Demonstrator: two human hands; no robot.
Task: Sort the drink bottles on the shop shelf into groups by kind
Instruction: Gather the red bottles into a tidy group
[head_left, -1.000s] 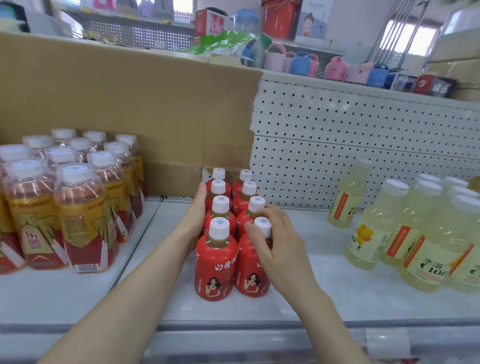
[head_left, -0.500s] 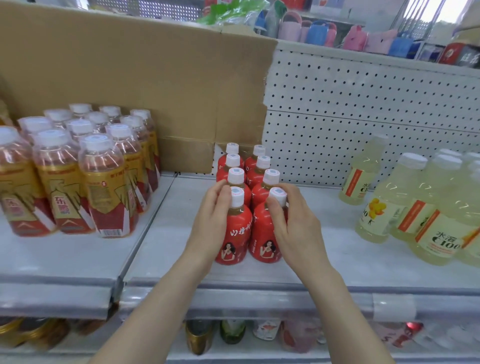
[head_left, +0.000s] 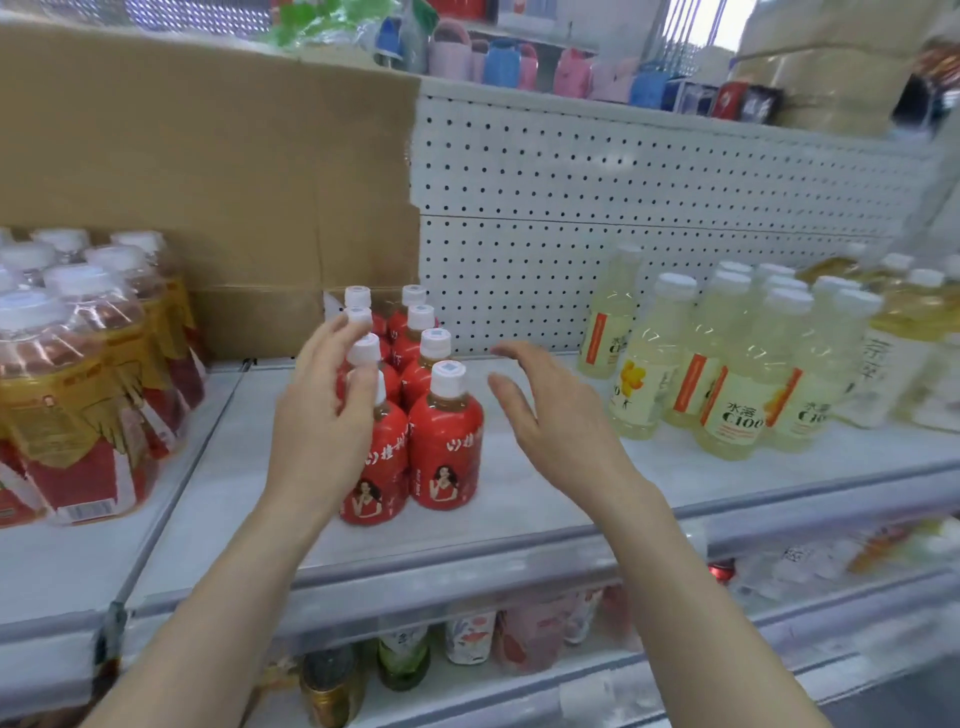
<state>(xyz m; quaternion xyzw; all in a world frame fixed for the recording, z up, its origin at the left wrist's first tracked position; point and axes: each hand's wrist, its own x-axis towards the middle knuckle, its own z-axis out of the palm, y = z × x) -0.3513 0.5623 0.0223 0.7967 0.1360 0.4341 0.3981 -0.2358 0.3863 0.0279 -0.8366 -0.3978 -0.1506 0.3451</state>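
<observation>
The small red-labelled plastic bottles with white caps (head_left: 444, 441) stand in two tight rows mid-way along the white metal shelf (head_left: 545, 499), so a careless brush could topple the front pair. The left hand (head_left: 317, 421), fingers loosely spread, seems to touch the left row's caps. The right hand (head_left: 556, 415) hangs open beside them, holding nothing.

Bright even light, motion blur, edges bowed and smeared
</observation>
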